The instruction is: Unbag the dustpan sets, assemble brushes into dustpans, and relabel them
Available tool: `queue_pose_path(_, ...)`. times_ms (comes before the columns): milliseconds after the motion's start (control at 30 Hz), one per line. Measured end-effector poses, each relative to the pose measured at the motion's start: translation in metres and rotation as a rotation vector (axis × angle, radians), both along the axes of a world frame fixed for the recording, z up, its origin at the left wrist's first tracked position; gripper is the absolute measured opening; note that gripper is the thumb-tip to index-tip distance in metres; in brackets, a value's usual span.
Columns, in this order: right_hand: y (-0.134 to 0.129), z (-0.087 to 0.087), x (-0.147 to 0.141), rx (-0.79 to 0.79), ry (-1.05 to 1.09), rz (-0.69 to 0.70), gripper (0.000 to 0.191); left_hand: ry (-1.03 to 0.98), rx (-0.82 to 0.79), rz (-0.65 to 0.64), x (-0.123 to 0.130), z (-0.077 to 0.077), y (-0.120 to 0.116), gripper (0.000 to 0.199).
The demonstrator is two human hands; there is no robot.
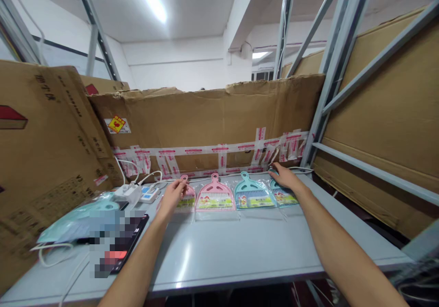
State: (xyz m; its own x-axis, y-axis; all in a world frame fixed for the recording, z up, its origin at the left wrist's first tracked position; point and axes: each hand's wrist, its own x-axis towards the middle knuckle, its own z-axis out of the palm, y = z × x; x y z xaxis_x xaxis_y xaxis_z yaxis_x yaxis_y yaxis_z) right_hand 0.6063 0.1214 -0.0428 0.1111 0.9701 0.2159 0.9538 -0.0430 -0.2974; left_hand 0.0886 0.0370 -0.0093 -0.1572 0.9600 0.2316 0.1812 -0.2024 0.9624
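Note:
Four bagged dustpan-and-brush sets lie in a row on the grey table. My left hand (176,191) is over the leftmost pink dustpan (188,201), its fingers bent together near the handle; whether they grip it is unclear. Beside it lies a second pink dustpan (216,196), its handle toward the back. A teal dustpan (254,195) comes after it, untouched. At the right end, my right hand (281,175) rests at the handle of another teal dustpan (284,196), partly covering it, with thumb and fingers apart.
A taped cardboard sheet (206,119) stands along the table's back edge. At left are a power strip (149,193), cables, a phone (132,243) and a teal bagged item (80,218). Metal shelf posts (334,73) rise at right.

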Motion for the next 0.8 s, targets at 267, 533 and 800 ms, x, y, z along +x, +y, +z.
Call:
queue_pose_path(267, 0.015, -0.006, -0.001, -0.035, 0.019, 0.027, 0.056, 0.116, 0.001, -0.11, 0.025, -0.005, -0.009, 0.055)
queue_pose_path(533, -0.001, 0.032, 0.037, 0.028, 0.166, -0.039, 0.05, -0.015, -0.071, -0.387, 0.06, -0.007, -0.032, 0.052)
queue_pose_path(800, -0.032, 0.067, -0.029, 0.065, 0.44, 0.133, 0.046, -0.267, -0.372, -0.886, 0.11, -0.024, -0.068, 0.071)
